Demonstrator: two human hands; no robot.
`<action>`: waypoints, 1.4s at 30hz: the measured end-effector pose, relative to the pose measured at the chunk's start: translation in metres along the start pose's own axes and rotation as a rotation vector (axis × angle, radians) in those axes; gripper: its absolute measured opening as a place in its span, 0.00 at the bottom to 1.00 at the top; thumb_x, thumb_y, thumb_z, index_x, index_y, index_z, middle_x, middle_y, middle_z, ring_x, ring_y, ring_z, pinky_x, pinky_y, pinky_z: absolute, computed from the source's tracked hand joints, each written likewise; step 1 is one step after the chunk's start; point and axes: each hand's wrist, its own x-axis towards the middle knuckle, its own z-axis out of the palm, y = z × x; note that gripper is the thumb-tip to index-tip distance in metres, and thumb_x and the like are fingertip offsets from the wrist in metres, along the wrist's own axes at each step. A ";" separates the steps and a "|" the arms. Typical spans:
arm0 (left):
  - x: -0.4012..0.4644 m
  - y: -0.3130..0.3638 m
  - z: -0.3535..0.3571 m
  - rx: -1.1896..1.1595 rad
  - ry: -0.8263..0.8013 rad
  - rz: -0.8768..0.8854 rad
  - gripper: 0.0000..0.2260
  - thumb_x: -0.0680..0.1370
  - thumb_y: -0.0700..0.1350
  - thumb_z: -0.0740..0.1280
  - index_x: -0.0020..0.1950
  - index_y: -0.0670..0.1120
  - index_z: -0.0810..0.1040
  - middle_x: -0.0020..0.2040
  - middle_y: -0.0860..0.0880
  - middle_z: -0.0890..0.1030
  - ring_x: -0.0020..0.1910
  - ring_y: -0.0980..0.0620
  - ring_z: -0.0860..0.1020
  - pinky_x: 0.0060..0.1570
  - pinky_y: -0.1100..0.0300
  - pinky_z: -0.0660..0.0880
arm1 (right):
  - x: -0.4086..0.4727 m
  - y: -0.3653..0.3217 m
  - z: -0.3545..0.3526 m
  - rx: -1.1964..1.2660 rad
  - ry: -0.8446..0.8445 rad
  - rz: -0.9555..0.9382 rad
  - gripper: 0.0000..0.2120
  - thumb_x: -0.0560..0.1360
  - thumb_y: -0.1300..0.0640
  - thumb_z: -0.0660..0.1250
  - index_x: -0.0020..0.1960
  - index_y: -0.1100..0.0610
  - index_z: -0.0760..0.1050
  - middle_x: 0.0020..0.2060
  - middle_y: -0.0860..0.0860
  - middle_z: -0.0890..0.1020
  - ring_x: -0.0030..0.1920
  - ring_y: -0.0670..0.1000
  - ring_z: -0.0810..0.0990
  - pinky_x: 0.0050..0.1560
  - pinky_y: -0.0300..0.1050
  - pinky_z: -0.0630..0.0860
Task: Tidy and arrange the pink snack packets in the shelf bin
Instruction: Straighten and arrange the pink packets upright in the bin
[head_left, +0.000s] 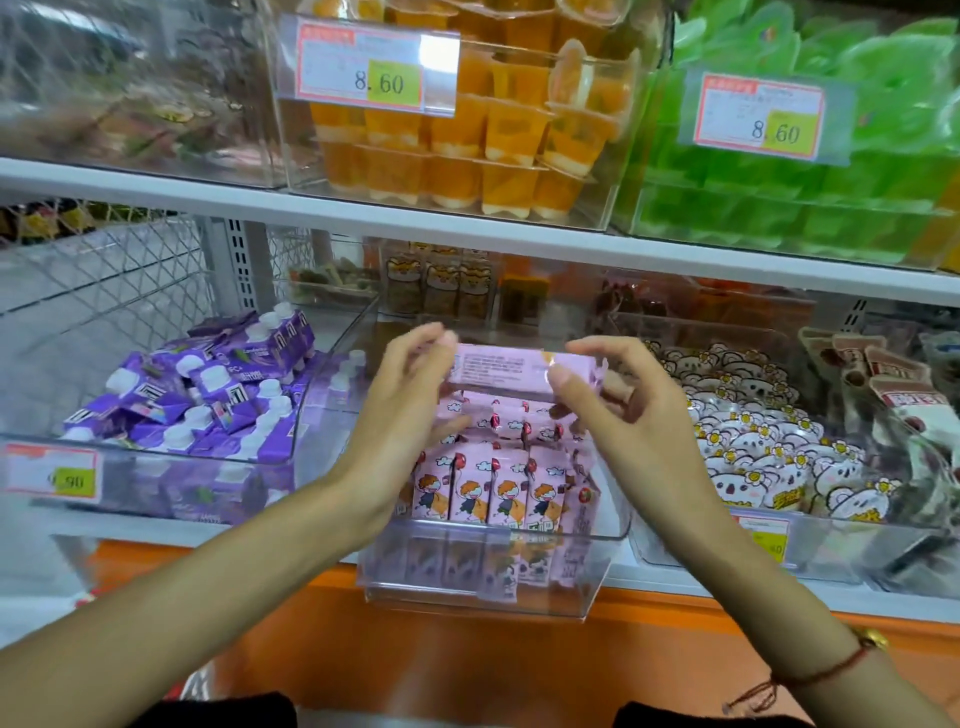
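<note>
A clear plastic shelf bin (483, 587) in the middle of the lower shelf holds several pink snack packets (491, 493) printed with a cartoon child, standing upright in rows. One pink packet (511, 370) is lifted flat above the rows, its printed back facing me. My left hand (402, 410) holds its left end with curled fingers and thumb. My right hand (618, 410) pinches its right end, thumb on the front edge. The back rows of the bin are partly hidden behind both hands.
A clear bin of purple packets (208, 395) sits to the left, a bin of white bear-print packets (763, 447) to the right. The shelf above carries orange jelly cups (467, 140) and green packets (831, 171) with price tags. An orange shelf front (415, 665) runs below.
</note>
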 end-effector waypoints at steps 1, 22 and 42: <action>-0.001 0.000 0.001 0.077 -0.054 0.055 0.15 0.77 0.55 0.65 0.63 0.58 0.73 0.58 0.57 0.77 0.47 0.66 0.80 0.45 0.68 0.79 | 0.001 0.000 -0.002 0.056 0.003 0.062 0.09 0.74 0.52 0.69 0.52 0.54 0.77 0.39 0.49 0.84 0.39 0.50 0.82 0.39 0.39 0.78; 0.008 0.000 0.006 -0.263 -0.023 -0.371 0.13 0.68 0.56 0.74 0.42 0.47 0.83 0.36 0.51 0.84 0.31 0.59 0.81 0.29 0.68 0.76 | -0.003 0.001 -0.004 0.112 -0.133 0.059 0.18 0.69 0.47 0.71 0.56 0.52 0.77 0.49 0.48 0.84 0.45 0.49 0.84 0.47 0.41 0.81; 0.013 -0.006 0.007 -0.275 -0.398 0.043 0.16 0.79 0.35 0.62 0.66 0.47 0.71 0.58 0.50 0.82 0.57 0.54 0.80 0.52 0.63 0.77 | -0.005 0.015 -0.001 -0.065 -0.236 0.052 0.19 0.71 0.46 0.68 0.61 0.48 0.73 0.47 0.45 0.82 0.47 0.41 0.82 0.50 0.36 0.76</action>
